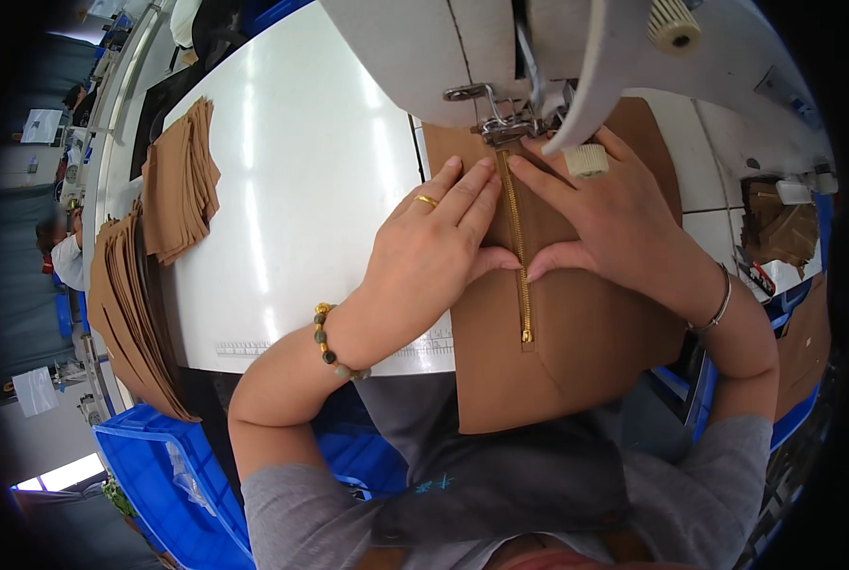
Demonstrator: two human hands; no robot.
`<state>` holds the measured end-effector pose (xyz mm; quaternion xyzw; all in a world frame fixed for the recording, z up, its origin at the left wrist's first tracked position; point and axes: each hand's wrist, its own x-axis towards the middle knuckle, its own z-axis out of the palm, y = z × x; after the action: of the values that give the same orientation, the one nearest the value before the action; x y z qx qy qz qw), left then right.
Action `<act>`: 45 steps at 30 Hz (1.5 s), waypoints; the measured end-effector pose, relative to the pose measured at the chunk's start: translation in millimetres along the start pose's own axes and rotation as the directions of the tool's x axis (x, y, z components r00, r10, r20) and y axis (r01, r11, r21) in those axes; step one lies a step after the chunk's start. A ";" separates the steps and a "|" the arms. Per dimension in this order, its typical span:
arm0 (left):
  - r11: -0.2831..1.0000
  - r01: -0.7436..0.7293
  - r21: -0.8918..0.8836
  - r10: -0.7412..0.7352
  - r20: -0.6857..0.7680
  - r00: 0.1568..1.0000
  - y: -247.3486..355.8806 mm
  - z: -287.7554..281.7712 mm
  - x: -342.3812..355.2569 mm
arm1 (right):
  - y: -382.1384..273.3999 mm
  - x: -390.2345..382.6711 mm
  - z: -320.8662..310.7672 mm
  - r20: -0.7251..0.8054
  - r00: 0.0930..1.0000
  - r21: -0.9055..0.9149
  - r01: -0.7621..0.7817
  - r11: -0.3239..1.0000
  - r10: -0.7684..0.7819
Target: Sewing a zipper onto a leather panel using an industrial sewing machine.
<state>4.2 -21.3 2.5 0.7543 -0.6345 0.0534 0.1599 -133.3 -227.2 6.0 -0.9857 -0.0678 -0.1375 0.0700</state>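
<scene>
A brown panel [576, 332], looking like leather or a leather-like cloth, lies beneath the sewing machine's presser foot [510, 128]. Down its middle runs a gold metal zipper [516, 228], the slider at the near end. My left hand [429, 228] rests flat on the panel just left of the zipper, fingers stretched toward the foot. To the right of the zipper my right hand [624, 214] presses on the panel, thumb and index finger spread; its other fingertips are partly hidden behind the machine. Both thumbs point in at the zipper teeth. Neither hand grips anything.
The white sewing machine [405, 47] overhangs the white table [291, 190], which has a ruler strip [253, 348] along its near edge. Stacks of brown pieces [179, 180] lie at the left. Blue crates [172, 475] stand below. Brown scraps [781, 223] lie far right.
</scene>
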 end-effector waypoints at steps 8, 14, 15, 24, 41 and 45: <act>1.000 0.000 0.020 0.000 -0.012 1.000 -4.0 1.5 4.9 | 0.8 1.3 0.1 0.008 1.000 0.014 -0.013 1.000 0.013; 0.998 -0.006 0.061 0.007 -0.017 1.000 -5.3 2.5 6.0 | 3.0 1.1 0.7 0.004 1.000 0.019 -0.007 1.000 0.007; 0.998 -0.008 0.060 0.009 -0.017 1.000 -5.2 2.2 5.9 | 2.7 0.2 1.9 0.005 1.000 0.018 -0.008 1.000 0.008; 0.968 0.106 -0.226 -0.110 -0.005 0.994 -1.0 -0.5 -18.1 | -87.3 -63.1 -28.3 0.128 0.984 0.362 0.070 0.930 -0.124; 0.962 -0.172 -0.210 0.103 -0.303 0.947 43.4 -8.2 -72.8 | -81.7 -94.8 -26.2 0.258 0.960 0.888 -0.280 0.364 0.109; 0.966 -0.190 -0.176 0.139 -0.269 0.953 44.6 0.1 -73.6 | -82.8 -95.5 -25.5 0.252 0.962 0.877 -0.272 0.396 0.104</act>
<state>-53.1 41.4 -10.8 0.6656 -0.6717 0.0991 0.3099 -243.6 -160.9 13.4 -0.8008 -0.0242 0.0071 0.5984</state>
